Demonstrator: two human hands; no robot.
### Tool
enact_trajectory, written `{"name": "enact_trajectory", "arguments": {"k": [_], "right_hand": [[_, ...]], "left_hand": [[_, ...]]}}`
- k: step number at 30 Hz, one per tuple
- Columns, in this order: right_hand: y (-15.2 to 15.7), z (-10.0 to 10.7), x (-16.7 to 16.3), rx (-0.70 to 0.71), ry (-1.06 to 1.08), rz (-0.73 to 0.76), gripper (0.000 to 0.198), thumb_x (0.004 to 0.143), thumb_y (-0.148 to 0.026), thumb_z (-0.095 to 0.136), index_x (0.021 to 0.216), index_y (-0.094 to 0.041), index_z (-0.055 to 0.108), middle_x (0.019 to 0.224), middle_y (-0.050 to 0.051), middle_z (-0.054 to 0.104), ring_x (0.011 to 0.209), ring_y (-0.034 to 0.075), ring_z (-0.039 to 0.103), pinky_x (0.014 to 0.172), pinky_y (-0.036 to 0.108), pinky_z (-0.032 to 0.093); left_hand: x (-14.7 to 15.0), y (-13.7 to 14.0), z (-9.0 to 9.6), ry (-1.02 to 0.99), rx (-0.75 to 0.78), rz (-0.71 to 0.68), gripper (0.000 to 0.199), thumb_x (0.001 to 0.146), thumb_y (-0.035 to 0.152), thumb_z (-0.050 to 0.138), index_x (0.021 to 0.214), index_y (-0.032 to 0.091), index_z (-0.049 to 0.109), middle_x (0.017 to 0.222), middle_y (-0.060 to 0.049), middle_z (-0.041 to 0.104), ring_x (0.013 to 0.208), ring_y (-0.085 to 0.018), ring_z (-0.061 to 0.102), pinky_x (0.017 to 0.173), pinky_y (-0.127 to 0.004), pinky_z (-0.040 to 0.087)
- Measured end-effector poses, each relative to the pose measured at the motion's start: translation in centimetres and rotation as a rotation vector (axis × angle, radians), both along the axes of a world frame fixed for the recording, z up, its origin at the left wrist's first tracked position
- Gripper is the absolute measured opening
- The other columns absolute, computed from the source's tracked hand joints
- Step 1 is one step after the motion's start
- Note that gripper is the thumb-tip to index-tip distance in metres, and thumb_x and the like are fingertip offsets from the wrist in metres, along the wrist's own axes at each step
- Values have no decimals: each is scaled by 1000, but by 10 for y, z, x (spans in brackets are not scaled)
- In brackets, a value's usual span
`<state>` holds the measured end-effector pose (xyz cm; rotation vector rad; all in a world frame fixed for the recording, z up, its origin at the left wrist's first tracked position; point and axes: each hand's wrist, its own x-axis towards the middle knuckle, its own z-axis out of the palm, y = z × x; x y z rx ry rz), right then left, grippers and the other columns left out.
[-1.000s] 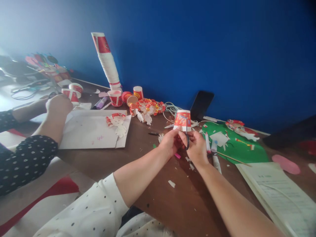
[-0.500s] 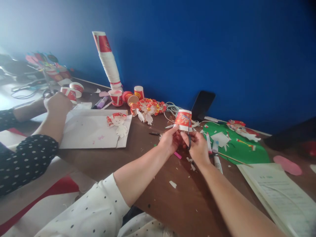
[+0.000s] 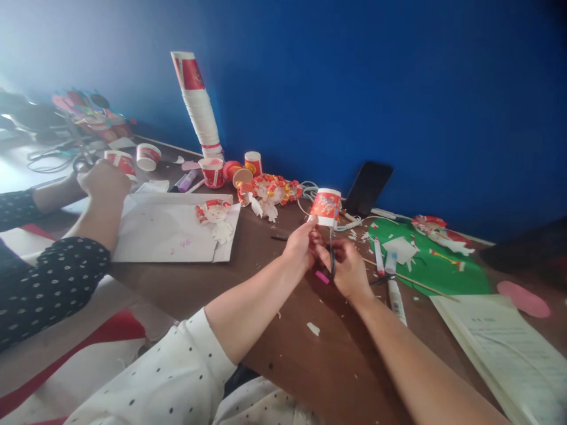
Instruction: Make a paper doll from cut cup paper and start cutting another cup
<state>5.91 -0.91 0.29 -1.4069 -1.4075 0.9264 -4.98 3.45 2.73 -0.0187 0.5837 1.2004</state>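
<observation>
A red and white paper cup (image 3: 325,206) is gripped at its lower edge by my left hand (image 3: 303,245), thumb on its side. In my right hand (image 3: 349,270) are dark-handled scissors (image 3: 332,254), fingers closed about the handles. Their blades point up to the cup's lower edge; whether they bite into it I cannot tell. Below my hands lies a pink marker cap or stick (image 3: 322,277). White paper scraps (image 3: 313,328) are scattered on the brown table (image 3: 283,360).
At left a co-worker's hand (image 3: 106,183) holds scissors by a cup. A tall paper-cup stack (image 3: 199,112) leans near the blue wall. Cut-paper figures (image 3: 268,198), a black phone (image 3: 369,186), a green sheet (image 3: 456,277), a glue tube (image 3: 396,301) and papers (image 3: 500,342) lie around.
My right hand with the scissors has dropped slightly down and left from the cup's side to its lower edge. The cup has turned and shifted a little left in my left hand.
</observation>
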Motion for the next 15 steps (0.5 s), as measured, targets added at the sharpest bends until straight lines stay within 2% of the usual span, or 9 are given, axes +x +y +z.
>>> {"name": "enact_trajectory", "arguments": {"k": [6,15], "right_hand": [[-2,-7,-1,63,-111,-14,48,68,-57,75,93,-19,57,79,7,71,69,22,66,59,31,50],[-1,-8,1,18,-101,-34,50,67,-57,75,94,-19,58,76,6,71,66,21,66,58,31,50]], "left_hand": [[1,0,-2,58,41,21,29,84,32,65,70,13,48,47,8,35,38,-1,33,39,-12,27],[3,-5,1,107,42,4,35,82,38,67,67,13,48,47,7,36,39,-1,32,38,-12,23]]}}
